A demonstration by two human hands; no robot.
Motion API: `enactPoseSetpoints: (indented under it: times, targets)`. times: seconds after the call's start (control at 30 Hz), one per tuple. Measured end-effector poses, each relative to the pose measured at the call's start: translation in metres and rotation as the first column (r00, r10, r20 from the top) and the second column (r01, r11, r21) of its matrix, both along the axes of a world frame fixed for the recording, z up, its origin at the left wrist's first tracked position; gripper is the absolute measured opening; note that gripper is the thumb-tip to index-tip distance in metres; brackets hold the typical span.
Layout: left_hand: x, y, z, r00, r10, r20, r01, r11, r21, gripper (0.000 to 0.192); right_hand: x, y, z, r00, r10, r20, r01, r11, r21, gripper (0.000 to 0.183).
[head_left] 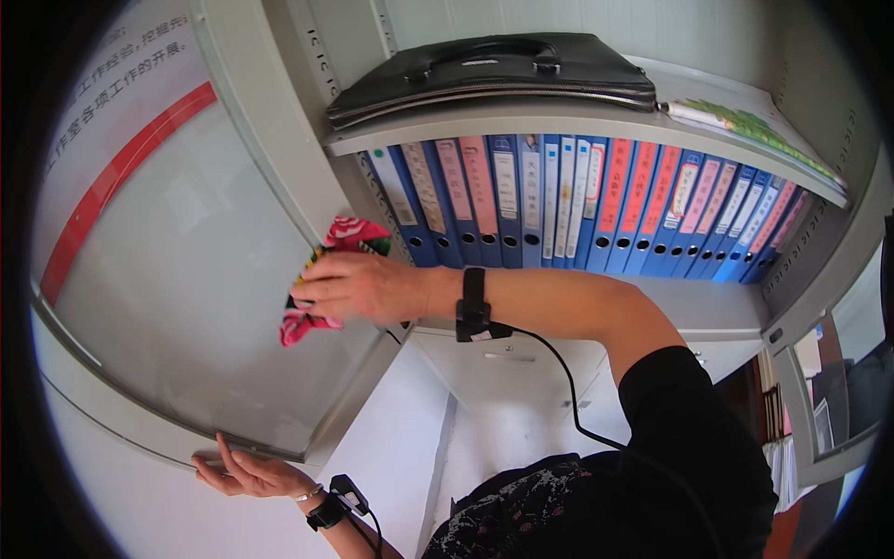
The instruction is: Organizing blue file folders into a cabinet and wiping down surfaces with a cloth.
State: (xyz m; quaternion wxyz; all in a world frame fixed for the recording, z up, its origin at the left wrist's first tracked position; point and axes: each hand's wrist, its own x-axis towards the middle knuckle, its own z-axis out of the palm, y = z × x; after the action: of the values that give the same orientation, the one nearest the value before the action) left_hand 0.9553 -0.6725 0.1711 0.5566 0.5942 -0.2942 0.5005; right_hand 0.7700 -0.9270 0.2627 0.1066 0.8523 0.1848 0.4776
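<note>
My right hand [360, 288] presses a colourful patterned cloth [349, 234], mostly pink with black and green, against the glass pane [209, 279] of an open cabinet door. The cloth lies close to the pane's inner side edge, and part of it is hidden under my fingers. Lower down, my left hand [248, 472] rests its spread fingers on the light grey door frame [140, 426] along the bottom edge, holding nothing loose. Each wrist carries a black strapped device with a cable.
Blue ring binders [510, 202] with labelled spines fill the shelf behind my right arm. Above them, a black leather briefcase [489, 73] lies flat beside papers [754, 126]. Drawers [503, 360] sit below. Another glazed door [803, 412] stands open at the right.
</note>
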Motion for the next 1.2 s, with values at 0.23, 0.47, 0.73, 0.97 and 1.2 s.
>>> enactPoseSetpoints:
  times: [0.23,0.47,0.73,0.97,1.2]
  targets:
    - [-0.004,0.004,-0.001,0.999,-0.017,0.037,0.016,0.999,0.043,0.036,-0.045,0.003,0.076,0.918,-0.180,0.353,0.238,0.963,-0.127,0.018]
    - [-0.008,-0.005,0.006,0.982,0.133,0.131,-0.132,0.991,-0.017,0.031,-0.057,-0.051,0.084,0.719,-0.604,0.343,0.689,0.683,-0.242,0.015]
    - [-0.084,-0.078,0.000,0.937,-0.347,0.031,0.343,0.935,0.092,0.032,-0.080,-0.033,0.091,0.569,-0.776,0.274,0.822,0.549,-0.151,0.032]
    - [-0.131,-0.114,-0.016,0.646,-0.750,-0.142,0.761,0.617,0.201,0.026,-0.192,-0.006,0.080,0.481,-0.829,0.285,0.876,0.465,-0.125,0.034]
    - [-0.143,-0.163,-0.042,0.455,-0.873,-0.178,0.852,0.368,0.373,0.018,-0.386,0.073,0.072,-0.022,-0.933,0.358,0.999,-0.030,-0.016,0.037]
